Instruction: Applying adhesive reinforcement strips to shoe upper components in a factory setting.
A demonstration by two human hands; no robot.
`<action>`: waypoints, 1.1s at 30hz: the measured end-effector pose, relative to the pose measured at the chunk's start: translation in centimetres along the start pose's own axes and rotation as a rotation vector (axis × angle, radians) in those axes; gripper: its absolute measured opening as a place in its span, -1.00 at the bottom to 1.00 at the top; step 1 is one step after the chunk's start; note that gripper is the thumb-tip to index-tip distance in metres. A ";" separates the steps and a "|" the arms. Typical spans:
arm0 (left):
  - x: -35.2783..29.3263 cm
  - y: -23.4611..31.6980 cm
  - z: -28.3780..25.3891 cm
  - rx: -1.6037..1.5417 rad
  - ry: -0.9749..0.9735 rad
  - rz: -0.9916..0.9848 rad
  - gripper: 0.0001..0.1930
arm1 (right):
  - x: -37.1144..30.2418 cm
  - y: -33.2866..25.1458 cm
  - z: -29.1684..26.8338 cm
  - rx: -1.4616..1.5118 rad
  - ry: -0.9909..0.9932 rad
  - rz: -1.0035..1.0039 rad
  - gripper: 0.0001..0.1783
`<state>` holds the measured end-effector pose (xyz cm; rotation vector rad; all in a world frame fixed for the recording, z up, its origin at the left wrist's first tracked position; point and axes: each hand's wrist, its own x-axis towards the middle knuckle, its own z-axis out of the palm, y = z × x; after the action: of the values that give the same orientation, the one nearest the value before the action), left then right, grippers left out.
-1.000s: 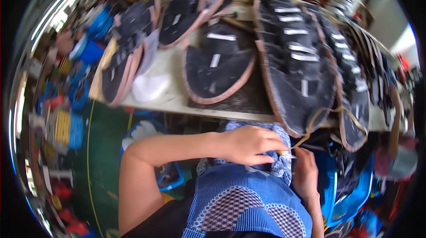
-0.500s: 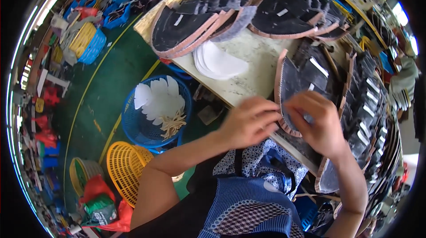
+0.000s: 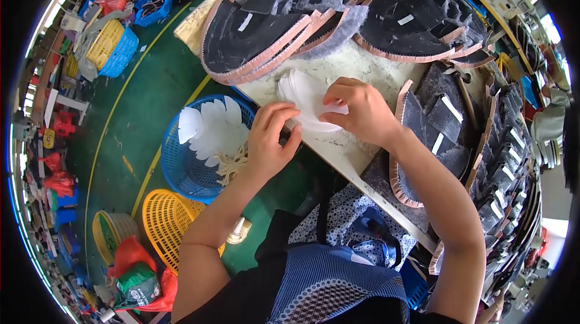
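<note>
Right hand (image 3: 365,112) pinching thin, rounded white sheets (image 3: 307,97) | left hand (image 3: 269,143) half-open, touching edge

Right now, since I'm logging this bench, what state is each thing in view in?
White sheets, stacked, slightly fanned
Left hand, open, at their left edge
Right hand, curled at their right side, grip unclear
Blue basket, holding white pieces and pale strips
Yellow basket, partly hidden
Dark shoe-shaped pieces, pink-edged, overlapping in piles
Table, partly covered

Bright light; heavy fisheye distortion; black edges
</note>
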<state>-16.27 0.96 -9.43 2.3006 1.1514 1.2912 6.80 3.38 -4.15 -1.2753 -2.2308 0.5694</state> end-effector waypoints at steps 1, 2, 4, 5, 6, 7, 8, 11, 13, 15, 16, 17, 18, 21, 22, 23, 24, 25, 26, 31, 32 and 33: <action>0.0 0.0 0.1 -0.002 0.018 0.005 -0.72 | 0.0 -0.1 -0.2 0.007 0.005 0.001 -0.71; -0.1 -0.2 0.3 -0.007 0.016 0.002 -0.72 | 0.0 -0.3 -0.1 0.006 0.001 0.005 -0.71; -0.4 -0.5 0.6 -0.009 0.015 0.016 -0.72 | 0.2 -1.0 0.2 -0.185 0.021 -0.040 -0.68; -0.6 -0.7 0.8 -0.012 0.015 0.014 -0.72 | 0.1 -1.1 0.1 -0.186 0.019 -0.038 -0.68; -0.8 -0.7 0.9 -0.020 0.008 0.008 -0.73 | 0.1 -1.2 0.0 -0.148 0.002 0.019 -0.66; -0.9 -0.8 1.0 -0.028 0.002 0.001 -0.74 | 0.1 -1.2 0.0 -0.110 -0.015 0.076 -0.65; -0.9 -0.6 0.9 -0.027 0.004 0.003 -0.74 | 0.1 -1.2 0.0 -0.112 -0.014 0.074 -0.65; -0.8 -0.4 0.8 -0.033 0.024 -0.003 -0.73 | 0.0 -1.2 0.1 -0.117 0.013 0.021 -0.64; -1.0 -0.7 1.1 -0.031 0.030 0.028 -0.68 | 0.0 -1.9 0.3 -0.185 0.008 0.123 -0.67; -1.1 -0.9 1.5 -0.064 0.052 0.024 -0.64 | 0.0 -2.4 1.4 -0.265 0.060 0.074 -0.69; -1.1 -1.0 1.6 -0.096 0.073 0.017 -0.61 | 0.0 -2.6 1.7 -0.343 0.109 0.025 -0.70; -1.2 -1.1 1.7 -0.095 0.076 0.018 -0.61 | -0.1 -2.7 1.7 -0.344 0.109 0.022 -0.70; -1.2 -1.2 1.7 -0.097 0.079 0.019 -0.58 | -0.2 -2.8 1.7 -0.334 0.111 0.052 -0.72; -1.0 -0.9 1.6 -0.063 0.069 0.034 -0.54 | -0.2 -2.4 1.9 -0.303 0.137 0.124 -0.73; -0.9 -0.7 1.5 -0.027 0.053 0.043 -0.54 | -0.2 -2.3 1.9 -0.280 0.158 0.167 -0.73; -0.9 -0.8 1.6 -0.026 0.056 0.046 -0.54 | -0.2 -2.5 1.8 -0.282 0.161 0.165 -0.73; -0.9 -0.9 1.7 -0.038 0.084 0.044 -0.55 | -0.1 -2.9 1.7 -0.301 0.145 0.158 -0.75; -0.9 -1.0 1.9 -0.049 0.111 0.042 -0.56 | -0.1 -3.2 1.6 -0.320 0.130 0.151 -0.77; -0.9 -0.9 2.0 -0.049 0.112 0.044 -0.56 | -0.1 -3.3 1.8 -0.321 0.131 0.150 -0.77; -1.3 -0.7 2.1 -0.102 0.167 -0.002 -0.50 | 0.0 -4.1 2.8 -0.438 0.178 0.079 -0.84; -1.0 -0.5 2.0 -0.105 0.168 0.002 -0.50 | 0.0 -3.9 3.1 -0.442 0.181 0.082 -0.84; -0.6 -0.3 1.7 -0.001 0.104 0.037 -0.49 | 0.0 -3.6 3.4 -0.497 0.173 0.071 -0.84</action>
<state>-15.28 0.96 -10.91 2.2881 1.1447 1.4404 2.30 1.34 -4.74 -1.5760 -2.2608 -0.0858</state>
